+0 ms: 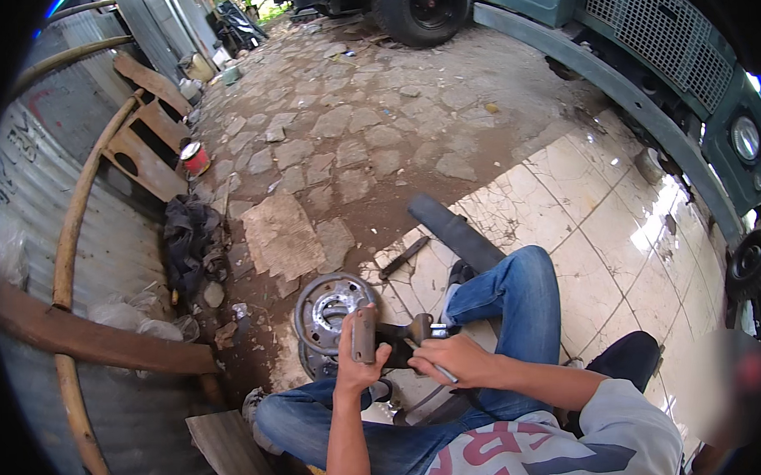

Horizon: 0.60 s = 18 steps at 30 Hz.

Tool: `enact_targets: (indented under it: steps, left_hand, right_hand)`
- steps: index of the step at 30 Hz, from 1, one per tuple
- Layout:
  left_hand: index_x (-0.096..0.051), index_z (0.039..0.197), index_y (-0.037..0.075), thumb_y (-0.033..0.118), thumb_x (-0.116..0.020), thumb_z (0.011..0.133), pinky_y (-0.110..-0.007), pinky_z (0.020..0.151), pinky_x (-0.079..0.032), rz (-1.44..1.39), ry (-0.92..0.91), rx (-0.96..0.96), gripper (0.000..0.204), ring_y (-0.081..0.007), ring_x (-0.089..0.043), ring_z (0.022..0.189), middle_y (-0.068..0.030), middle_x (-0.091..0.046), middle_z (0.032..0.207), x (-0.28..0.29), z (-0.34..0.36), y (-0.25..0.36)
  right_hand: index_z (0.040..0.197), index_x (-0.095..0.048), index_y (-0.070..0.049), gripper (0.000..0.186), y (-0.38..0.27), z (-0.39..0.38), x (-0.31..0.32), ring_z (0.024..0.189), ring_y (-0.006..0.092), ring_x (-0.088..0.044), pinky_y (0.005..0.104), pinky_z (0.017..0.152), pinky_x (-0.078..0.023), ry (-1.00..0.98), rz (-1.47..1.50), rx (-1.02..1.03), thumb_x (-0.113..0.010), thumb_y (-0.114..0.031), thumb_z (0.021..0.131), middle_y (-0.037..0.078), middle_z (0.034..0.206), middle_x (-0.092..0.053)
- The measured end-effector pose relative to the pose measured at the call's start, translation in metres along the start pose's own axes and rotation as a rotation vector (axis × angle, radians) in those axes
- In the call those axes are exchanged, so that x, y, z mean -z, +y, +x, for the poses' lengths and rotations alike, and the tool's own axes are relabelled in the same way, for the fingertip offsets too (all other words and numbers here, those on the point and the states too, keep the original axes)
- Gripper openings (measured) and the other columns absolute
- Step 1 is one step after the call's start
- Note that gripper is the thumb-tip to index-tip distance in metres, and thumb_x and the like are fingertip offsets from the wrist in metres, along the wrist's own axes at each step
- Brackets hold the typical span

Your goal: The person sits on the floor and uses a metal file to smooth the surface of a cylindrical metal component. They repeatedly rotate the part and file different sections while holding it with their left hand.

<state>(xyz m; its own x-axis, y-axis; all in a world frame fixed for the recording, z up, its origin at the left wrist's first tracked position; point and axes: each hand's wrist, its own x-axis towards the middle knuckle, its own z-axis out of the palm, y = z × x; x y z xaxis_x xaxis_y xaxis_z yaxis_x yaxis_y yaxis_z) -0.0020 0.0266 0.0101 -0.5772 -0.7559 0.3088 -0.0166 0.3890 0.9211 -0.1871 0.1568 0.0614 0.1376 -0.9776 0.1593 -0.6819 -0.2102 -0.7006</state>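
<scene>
At far left, a corrugated wall (112, 224) with a wooden pole (80, 200) curving across it. Beside it, a dark cloth (192, 246) lies on the ground, with a red tin (195, 159) beyond. Next right, a flat slab (283, 233) lies near a wheel (319, 301), which rests partly over another. The left hand (361, 367) is closed around a grey-brown block (363, 335), fingers on one side and thumb on the other, in front of the seated person. Just right of the block is a rusty fitting (421, 326); whether the two are joined cannot be told. The right hand (458, 359) is clamped on a metal rod (446, 373), its upper end near the fitting. The hands are apart. Step in hand, as judged: bringing the rod to bear on the fitting. The next move would call for a steady fitting and a true rod. Further right, a tube (457, 232) lies over tiles (588, 220)
</scene>
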Motion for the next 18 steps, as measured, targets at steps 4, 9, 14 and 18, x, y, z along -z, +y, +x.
enact_targets:
  steps: [4, 9, 14, 18]
  left_hand:
    - [-0.054, 0.134, -0.002, 0.026, -0.077, 0.083, -0.039, 0.099, -0.044, -0.008, -0.007, 0.027, 0.063, -0.0314, -0.056, 0.112, -0.0167, -0.057, 0.124, 0.003, -0.001, 0.004]
    - [-0.054, 0.133, -0.003, 0.024, -0.076, 0.083, -0.040, 0.100, -0.043, 0.038, -0.001, -0.012, 0.061, -0.0327, -0.056, 0.113, -0.0178, -0.057, 0.127, 0.004, -0.004, 0.001]
    - [-0.053, 0.134, -0.003, 0.026, -0.076, 0.083, -0.040, 0.101, -0.043, 0.033, 0.024, -0.026, 0.062, -0.0336, -0.056, 0.115, -0.0189, -0.057, 0.129, 0.004, -0.005, -0.003]
    - [-0.050, 0.136, -0.003, 0.030, -0.076, 0.082, -0.040, 0.102, -0.043, 0.024, 0.022, 0.015, 0.069, -0.0326, -0.056, 0.115, -0.0184, -0.058, 0.130, 0.005, -0.005, -0.003]
  right_hand:
    - [0.089, -0.066, -0.007, 0.020, 0.003, 0.001, 0.001, 0.063, 0.0345, -0.063, 0.0442, 0.055, -0.050, 0.037, 0.028, -0.035, -0.062, -0.025, 0.098, 0.012, 0.076, -0.061]
    - [0.088, -0.064, -0.004, 0.017, 0.000, 0.005, -0.006, 0.065, 0.0351, -0.062, 0.0441, 0.056, -0.048, 0.032, 0.068, -0.062, -0.061, -0.018, 0.097, 0.013, 0.074, -0.060]
    - [0.088, -0.062, -0.003, 0.017, 0.001, 0.007, -0.008, 0.065, 0.0360, -0.061, 0.0446, 0.056, -0.047, 0.070, 0.095, -0.047, -0.061, -0.017, 0.097, 0.014, 0.075, -0.059]
    - [0.087, -0.062, -0.002, 0.014, 0.005, 0.004, -0.015, 0.065, 0.0358, -0.061, 0.0442, 0.056, -0.047, 0.090, 0.093, -0.053, -0.062, -0.014, 0.096, 0.014, 0.076, -0.059]
